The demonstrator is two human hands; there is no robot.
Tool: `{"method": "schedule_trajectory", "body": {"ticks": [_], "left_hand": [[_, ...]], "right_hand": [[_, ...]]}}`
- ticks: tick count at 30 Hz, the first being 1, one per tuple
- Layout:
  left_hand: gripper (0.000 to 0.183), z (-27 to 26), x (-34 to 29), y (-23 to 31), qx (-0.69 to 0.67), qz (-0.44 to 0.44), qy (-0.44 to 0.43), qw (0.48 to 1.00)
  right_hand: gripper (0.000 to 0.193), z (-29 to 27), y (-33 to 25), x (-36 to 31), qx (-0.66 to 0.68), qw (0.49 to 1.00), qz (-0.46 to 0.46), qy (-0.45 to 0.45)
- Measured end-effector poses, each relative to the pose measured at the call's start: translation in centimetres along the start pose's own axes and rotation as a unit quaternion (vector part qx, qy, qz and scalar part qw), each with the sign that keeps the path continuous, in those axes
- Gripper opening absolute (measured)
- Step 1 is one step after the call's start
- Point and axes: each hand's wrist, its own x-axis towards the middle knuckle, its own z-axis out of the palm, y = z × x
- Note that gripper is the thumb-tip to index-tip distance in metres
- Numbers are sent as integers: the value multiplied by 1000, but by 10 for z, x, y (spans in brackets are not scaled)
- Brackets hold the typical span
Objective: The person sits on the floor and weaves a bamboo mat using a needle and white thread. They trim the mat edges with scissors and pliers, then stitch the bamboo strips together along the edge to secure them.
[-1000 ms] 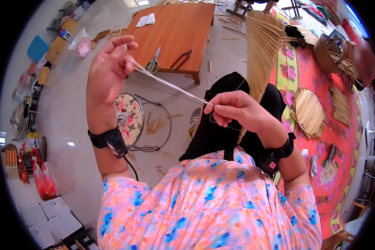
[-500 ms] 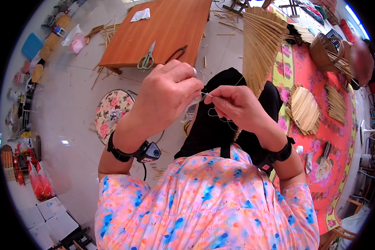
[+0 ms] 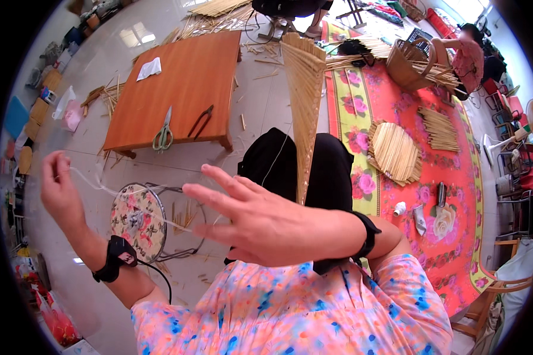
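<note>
My left hand (image 3: 59, 186) is raised at the far left, fingertips pinched on a pale thread (image 3: 166, 222). The thread trails across the floral stool toward my right hand (image 3: 249, 222), which hangs over my lap with fingers stretched and spread, slightly blurred. It passes close by those fingers; whether it touches them is hard to tell. Between my knees stands a fan-shaped piece of tan strips (image 3: 304, 100), narrow end down, partly hidden behind my right hand. A thin thread also lies over my dark left trouser leg.
An orange-brown table (image 3: 177, 77) ahead left bears green-handled scissors (image 3: 163, 135), pliers (image 3: 201, 121) and a white cloth. The floral stool (image 3: 137, 219) stands left. On the red floral mat (image 3: 361, 106) lie strip bundles (image 3: 397, 152) and a wooden basket (image 3: 408, 65). Two people sit farther off.
My hands, close together at a thread before, are now far apart. The left has swung out left, drawing the thread; the right has moved left and lower, fingers spreading. The view has shifted.
</note>
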Motion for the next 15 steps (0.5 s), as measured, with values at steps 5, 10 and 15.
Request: {"method": "schedule_trajectory", "body": {"ticks": [5,10,15], "left_hand": [[13,33,-16,39,-289,-2,0,957],[6,99,-35,115,-402,87,-139,901],[5,151,-23,152,-430,203,-144,868]], "right_hand": [[60,-28,-1,-17,-40,980,79,176],[60,-38,45,-56,-180,815,247,493],[62,-49,62,-65,-268,786,333,447]]}}
